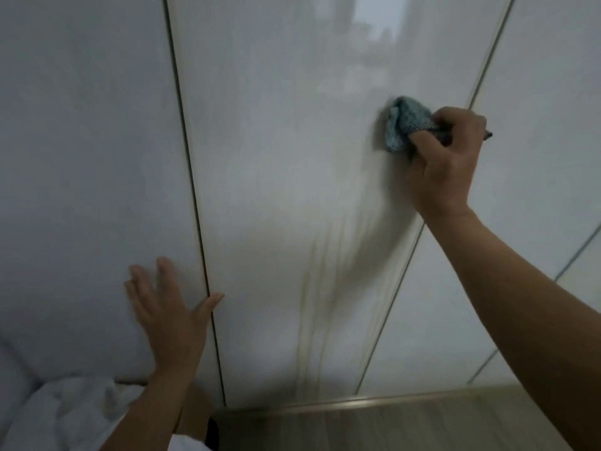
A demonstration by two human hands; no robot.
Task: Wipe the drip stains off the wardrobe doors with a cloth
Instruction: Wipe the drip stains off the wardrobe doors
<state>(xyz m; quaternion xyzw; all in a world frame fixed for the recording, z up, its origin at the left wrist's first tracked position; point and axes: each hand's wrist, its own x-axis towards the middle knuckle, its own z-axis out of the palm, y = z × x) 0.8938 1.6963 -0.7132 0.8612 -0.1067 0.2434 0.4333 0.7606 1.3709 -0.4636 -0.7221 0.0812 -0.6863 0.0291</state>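
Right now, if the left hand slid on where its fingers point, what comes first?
Nothing, as far as shown: the left hand lies flat on the left door, bare above it.

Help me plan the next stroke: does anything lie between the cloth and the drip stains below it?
Nothing visible. Only bare door lies between the cloth in the right hand and the drip stains; the left hand rests aside.

The blue-green cloth (403,125) is bunched up against the shiny white wardrobe door (276,157). Yellow drip stains (312,288) run down the door lower down.
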